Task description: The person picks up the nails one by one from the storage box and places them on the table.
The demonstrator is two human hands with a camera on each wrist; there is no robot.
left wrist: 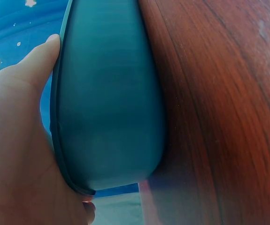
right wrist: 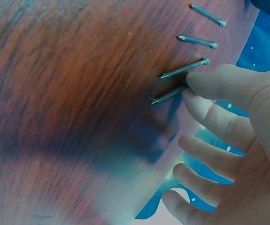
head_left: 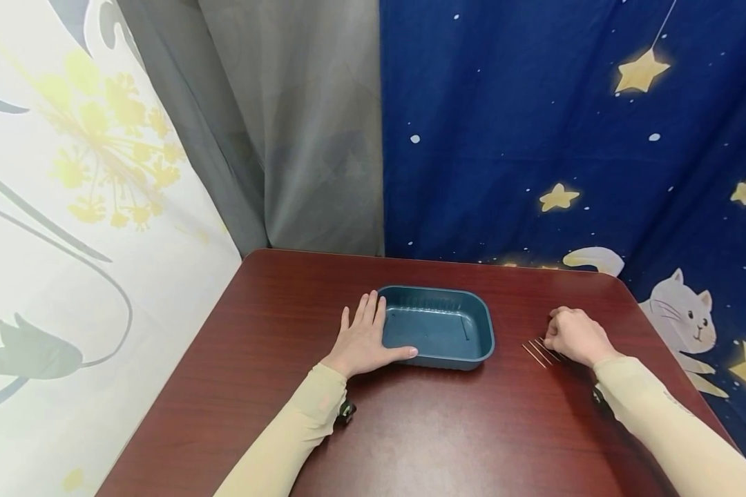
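A dark teal rectangular plastic tray sits on the table, its outer wall filling much of the left wrist view. My left hand rests against its left end with straight, spread fingers, the thumb along the near rim. Over to the right, my right hand is low over a row of metal nails. In the right wrist view its thumb and index finger pinch the head end of one nail, whose point lies close to the wood. Parallel to it lie other nails, apart from one another.
The dark red-brown wooden table has rounded far corners. Behind it hang a grey curtain and a blue star-patterned curtain. A white flower-patterned cloth hangs along the left side. A thin dark line shows on the tray's floor.
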